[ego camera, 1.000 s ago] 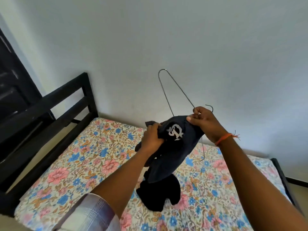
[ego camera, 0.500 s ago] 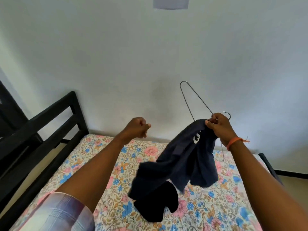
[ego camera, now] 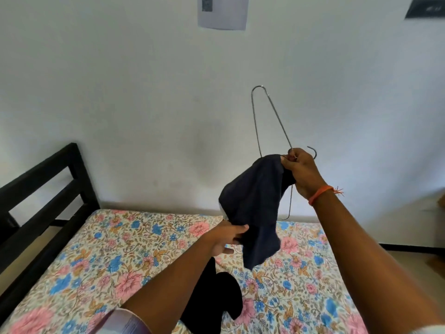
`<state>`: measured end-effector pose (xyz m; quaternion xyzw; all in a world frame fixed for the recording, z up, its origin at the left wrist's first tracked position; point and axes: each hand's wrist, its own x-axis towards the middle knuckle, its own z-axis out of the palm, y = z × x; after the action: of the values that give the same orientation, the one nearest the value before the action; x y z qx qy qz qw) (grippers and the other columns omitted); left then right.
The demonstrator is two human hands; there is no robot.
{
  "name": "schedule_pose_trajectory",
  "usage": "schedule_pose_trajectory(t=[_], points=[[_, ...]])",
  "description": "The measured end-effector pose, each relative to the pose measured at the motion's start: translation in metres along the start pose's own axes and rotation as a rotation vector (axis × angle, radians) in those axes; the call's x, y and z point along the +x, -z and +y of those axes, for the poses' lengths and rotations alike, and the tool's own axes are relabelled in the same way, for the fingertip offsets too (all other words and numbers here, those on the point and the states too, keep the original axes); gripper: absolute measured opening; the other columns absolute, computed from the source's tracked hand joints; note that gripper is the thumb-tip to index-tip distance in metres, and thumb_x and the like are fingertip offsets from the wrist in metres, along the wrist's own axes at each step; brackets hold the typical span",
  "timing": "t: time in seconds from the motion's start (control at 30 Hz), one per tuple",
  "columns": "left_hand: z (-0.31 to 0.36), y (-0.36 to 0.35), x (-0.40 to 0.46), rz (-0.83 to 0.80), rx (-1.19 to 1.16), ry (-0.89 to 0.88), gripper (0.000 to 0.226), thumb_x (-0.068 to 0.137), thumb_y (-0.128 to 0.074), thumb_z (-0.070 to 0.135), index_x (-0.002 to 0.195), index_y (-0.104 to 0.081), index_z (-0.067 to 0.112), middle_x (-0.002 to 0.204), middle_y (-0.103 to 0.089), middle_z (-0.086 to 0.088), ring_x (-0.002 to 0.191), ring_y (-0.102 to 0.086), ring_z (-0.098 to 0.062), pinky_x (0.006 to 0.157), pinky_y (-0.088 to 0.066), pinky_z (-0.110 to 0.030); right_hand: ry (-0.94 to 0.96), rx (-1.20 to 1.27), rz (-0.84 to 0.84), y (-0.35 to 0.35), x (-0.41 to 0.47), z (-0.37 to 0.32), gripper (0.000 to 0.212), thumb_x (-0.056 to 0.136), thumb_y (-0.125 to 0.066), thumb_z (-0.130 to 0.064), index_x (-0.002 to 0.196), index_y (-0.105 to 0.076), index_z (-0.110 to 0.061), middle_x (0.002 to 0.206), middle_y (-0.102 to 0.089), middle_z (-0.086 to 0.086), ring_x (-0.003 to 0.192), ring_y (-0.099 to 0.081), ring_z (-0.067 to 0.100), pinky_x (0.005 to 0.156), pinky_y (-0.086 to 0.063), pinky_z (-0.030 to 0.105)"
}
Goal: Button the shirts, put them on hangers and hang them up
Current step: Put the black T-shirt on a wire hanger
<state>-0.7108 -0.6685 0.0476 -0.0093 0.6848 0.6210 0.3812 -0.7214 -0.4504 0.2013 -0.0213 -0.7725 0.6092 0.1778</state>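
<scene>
My right hand (ego camera: 301, 174) grips the neck of a thin wire hanger (ego camera: 277, 115) together with the top of a navy shirt (ego camera: 255, 198). The hanger stands tilted, one shoulder end pointing up and its hook poking out behind my fingers. Bunched, the shirt hangs down over the bed. My left hand (ego camera: 224, 239) is under it and pinches its lower fabric between thumb and fingers. A second, black garment (ego camera: 212, 302) lies crumpled on the bed, partly hidden by my left forearm.
A bed with a floral sheet (ego camera: 115, 256) fills the lower view, its black wooden frame (ego camera: 48, 179) along the left. The white wall behind carries a paper sheet (ego camera: 222, 13) and a dark plate (ego camera: 425, 8). Cardboard (ego camera: 439, 203) shows at the right edge.
My left hand let go of the shirt, swung out to the left, then came down and took hold of its lower part. The right hand has moved right with hanger and shirt.
</scene>
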Motion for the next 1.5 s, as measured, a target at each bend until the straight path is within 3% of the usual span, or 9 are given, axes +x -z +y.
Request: schedule_pose_trajectory(t=[0.2, 0.43, 0.6, 0.73, 0.83, 0.93, 1.17, 1.33, 1.5], points=[[0.009, 0.01, 0.003, 0.133, -0.364, -0.169, 0.028, 0.097, -0.059, 0.032, 0.121, -0.063, 0.019, 0.112, -0.071, -0.005, 0.104, -0.066, -0.025, 0.092, -0.053, -0.042, -0.104, 0.148, 0.053, 0.01, -0.001, 0.017, 0.027, 0.097, -0.057, -0.005, 0.077, -0.044, -0.017, 0.079, -0.048, 0.013, 0.08, -0.05, 0.027, 0.07, -0.049, 0.036], [0.032, 0.044, -0.009, 0.132, -0.503, -0.037, 0.034, 0.101, -0.046, 0.033, 0.111, -0.07, 0.011, 0.109, -0.073, -0.012, 0.104, -0.065, -0.029, 0.085, -0.052, -0.039, -0.173, 0.201, 0.06, 0.013, -0.004, 0.029, 0.025, 0.097, -0.056, -0.002, 0.079, -0.045, -0.016, 0.081, -0.056, 0.013, 0.078, -0.06, 0.026, 0.075, -0.056, 0.038], [0.06, 0.057, -0.025, 0.157, -0.412, 0.154, 0.022, 0.094, -0.059, 0.021, 0.088, -0.07, 0.004, 0.093, -0.07, -0.014, 0.086, -0.062, -0.029, 0.082, -0.05, -0.038, -0.181, -0.073, 0.193, 0.009, -0.006, 0.033, 0.03, 0.088, -0.06, -0.002, 0.073, -0.039, -0.017, 0.076, -0.042, 0.01, 0.076, -0.043, 0.024, 0.069, -0.044, 0.039], [0.089, 0.05, -0.033, 0.274, -0.454, -0.053, 0.015, 0.088, -0.071, 0.02, 0.089, -0.069, 0.005, 0.095, -0.071, -0.016, 0.081, -0.065, -0.028, 0.078, -0.055, -0.038, -0.176, -0.495, 0.336, 0.0, -0.019, 0.038, 0.02, 0.077, -0.059, -0.006, 0.075, -0.041, -0.014, 0.07, -0.046, 0.003, 0.072, -0.045, 0.028, 0.07, -0.037, 0.037], [0.11, 0.035, -0.041, 0.376, -0.209, -0.428, 0.021, 0.077, -0.082, 0.012, 0.074, -0.061, 0.014, 0.075, -0.066, -0.003, 0.068, -0.061, -0.013, 0.066, -0.054, -0.024, -0.183, -0.61, 0.408, -0.015, -0.031, 0.039, 0.021, 0.076, -0.065, -0.017, 0.091, -0.05, -0.015, 0.089, -0.055, -0.002, 0.083, -0.05, 0.028, 0.086, -0.031, 0.043], [0.13, 0.015, -0.049, 0.355, 0.083, -0.648, 0.023, 0.072, -0.084, 0.004, 0.078, -0.064, 0.015, 0.068, -0.063, 0.004, 0.062, -0.059, -0.005, 0.066, -0.051, -0.016, -0.109, -0.402, 0.339, -0.034, -0.033, 0.03, 0.026, 0.081, -0.071, -0.02, 0.094, -0.05, -0.012, 0.085, -0.056, -0.002, 0.084, -0.054, 0.027, 0.08, -0.036, 0.036], [0.142, 0.001, -0.056, 0.092, 0.436, -0.672, 0.03, 0.074, -0.062, -0.015, 0.092, -0.064, 0.01, 0.08, -0.063, -0.007, 0.075, -0.061, -0.016, 0.074, -0.051, -0.034, -0.061, 0.018, 0.071, -0.061, -0.034, 0.006, 0.051, 0.083, -0.071, -0.053, 0.077, -0.032, -0.02, 0.064, -0.03, -0.004, 0.059, -0.029, 0.013, 0.055, -0.029, 0.029], [0.134, 0.019, -0.067, 0.041, 0.545, -0.691, 0.038, 0.073, -0.056, -0.019, 0.065, -0.048, 0.017, 0.053, -0.044, 0.009, 0.05, -0.038, -0.006, 0.052, -0.03, -0.018, -0.053, 0.136, -0.189, -0.049, -0.032, 0.016, 0.044, 0.086, -0.076, -0.019, 0.081, -0.033, -0.02, 0.058, -0.03, -0.006, 0.054, -0.028, 0.011, 0.05, -0.03, 0.028], [0.137, 0.043, -0.081, 0.132, 0.563, -0.677, 0.037, 0.072, -0.049, -0.021, 0.071, -0.051, 0.016, 0.058, -0.047, 0.002, 0.048, -0.038, -0.006, 0.048, -0.03, -0.018, -0.036, 0.07, -0.073, -0.035, -0.022, 0.019, 0.044, 0.084, -0.076, -0.005, 0.079, -0.034, -0.018, 0.064, -0.035, 0.002, 0.066, -0.039, 0.017, 0.059, -0.045, 0.031]])
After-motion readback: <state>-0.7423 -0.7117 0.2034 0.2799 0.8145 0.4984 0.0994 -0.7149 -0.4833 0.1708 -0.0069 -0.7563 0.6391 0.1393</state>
